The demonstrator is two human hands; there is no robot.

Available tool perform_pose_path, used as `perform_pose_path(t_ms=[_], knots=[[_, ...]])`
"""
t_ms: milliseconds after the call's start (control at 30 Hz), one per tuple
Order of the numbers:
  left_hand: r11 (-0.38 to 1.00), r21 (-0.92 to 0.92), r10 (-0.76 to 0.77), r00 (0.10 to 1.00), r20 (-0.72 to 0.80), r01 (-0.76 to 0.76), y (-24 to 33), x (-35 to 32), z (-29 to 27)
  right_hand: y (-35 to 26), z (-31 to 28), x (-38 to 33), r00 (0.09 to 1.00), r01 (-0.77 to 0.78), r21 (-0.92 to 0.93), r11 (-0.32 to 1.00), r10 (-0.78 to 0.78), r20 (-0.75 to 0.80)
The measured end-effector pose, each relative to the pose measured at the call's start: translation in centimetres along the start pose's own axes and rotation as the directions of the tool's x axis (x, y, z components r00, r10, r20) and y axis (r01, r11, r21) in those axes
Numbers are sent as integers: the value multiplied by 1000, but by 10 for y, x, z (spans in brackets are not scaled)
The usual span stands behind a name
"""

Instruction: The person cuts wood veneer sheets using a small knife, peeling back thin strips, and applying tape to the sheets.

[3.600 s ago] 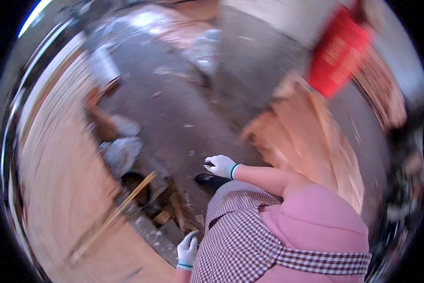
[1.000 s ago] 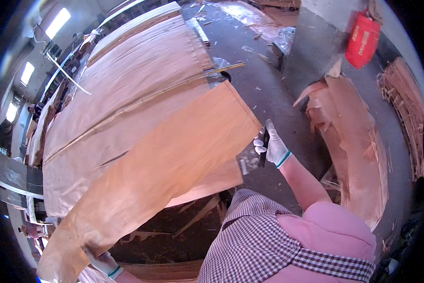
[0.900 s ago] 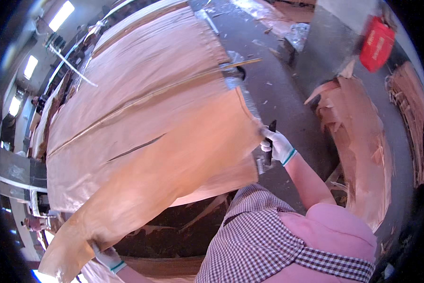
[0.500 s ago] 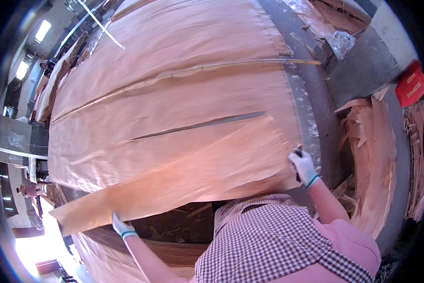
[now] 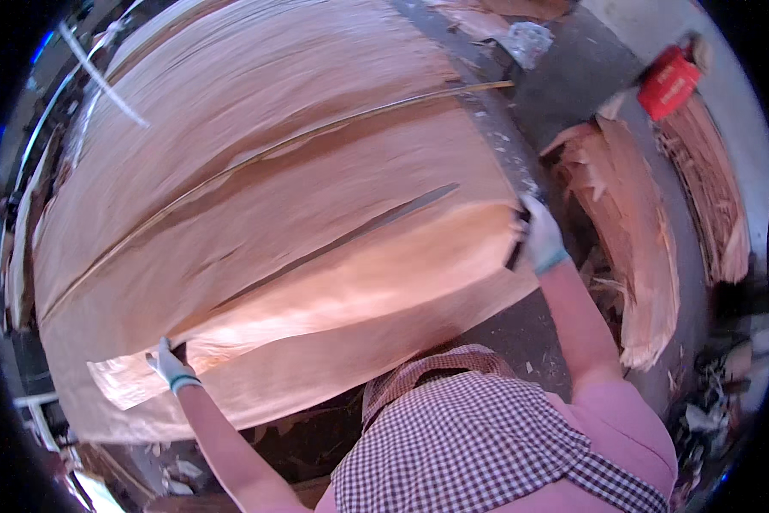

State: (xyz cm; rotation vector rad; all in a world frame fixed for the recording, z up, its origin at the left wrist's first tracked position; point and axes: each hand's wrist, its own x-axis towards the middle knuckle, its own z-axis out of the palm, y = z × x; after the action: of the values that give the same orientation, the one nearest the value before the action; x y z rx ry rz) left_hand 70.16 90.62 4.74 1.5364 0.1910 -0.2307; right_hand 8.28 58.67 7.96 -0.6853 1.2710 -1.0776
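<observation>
While the left hand (image 5: 172, 368) pinches the left end of the veneer strip (image 5: 342, 299), the right hand (image 5: 544, 235), closed around a dark tool (image 5: 516, 244), meets its right end; laid over the wide sheet's (image 5: 384, 154) near part, it seems not yet released, the slit (image 5: 350, 235) beyond uncovered.

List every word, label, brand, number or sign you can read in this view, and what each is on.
Red bag-like item at upper right: pale lettering, too blurred to read.
Black item in the right hand: too small and blurred to show any marking.
Thin sheet: no lettering visible.
</observation>
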Motion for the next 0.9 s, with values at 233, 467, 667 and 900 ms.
perform_pose_path(t_ms=[233,467,667,900], knots=[[988,128,23,909,416,-84,-49,3,90,27,54,70,990,-138,240,961,128,56],[125,506,170,521,837,-854,-127,-117,63,66,-30,33,953,-58,-362,930,-57,-297],[-159,642,144,625,767,-750,-138,-148,74,64,-28,39,979,-99,-444,890,8,-202],[-193,639,147,622,769,-744,-139,-149,73,54,-24,54,956,-291,-133,947,292,-12]])
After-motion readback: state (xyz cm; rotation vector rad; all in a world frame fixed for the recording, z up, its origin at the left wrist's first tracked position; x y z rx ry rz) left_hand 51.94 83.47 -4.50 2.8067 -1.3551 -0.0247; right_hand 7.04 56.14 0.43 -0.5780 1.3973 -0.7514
